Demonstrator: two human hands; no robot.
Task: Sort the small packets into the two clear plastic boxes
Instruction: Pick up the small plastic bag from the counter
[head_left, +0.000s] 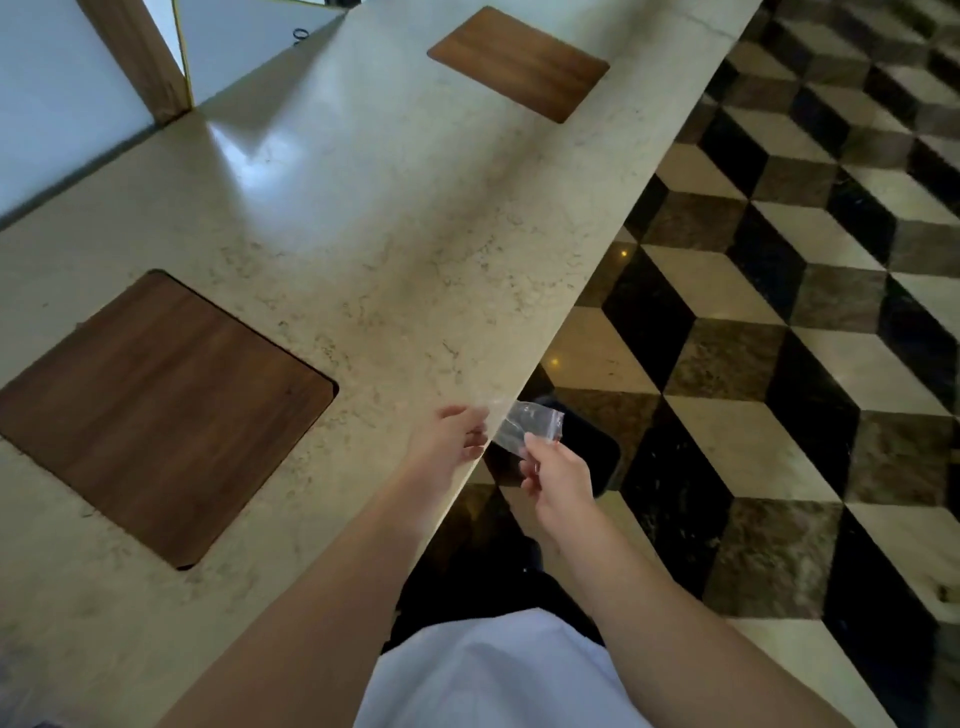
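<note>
A small clear plastic packet (530, 423) is held just past the counter's right edge, above the floor. My right hand (556, 480) pinches its lower corner between thumb and fingers. My left hand (454, 439) rests on the stone counter edge beside the packet, fingers loosely curled toward it; whether it touches the packet is unclear. No clear plastic boxes are in view.
The beige stone counter (363, 234) runs diagonally, with a wooden inlay panel (156, 410) at left and another wooden panel (519, 62) far up. A black object (587, 452) sits below the packet on the cube-patterned tiled floor (779, 312).
</note>
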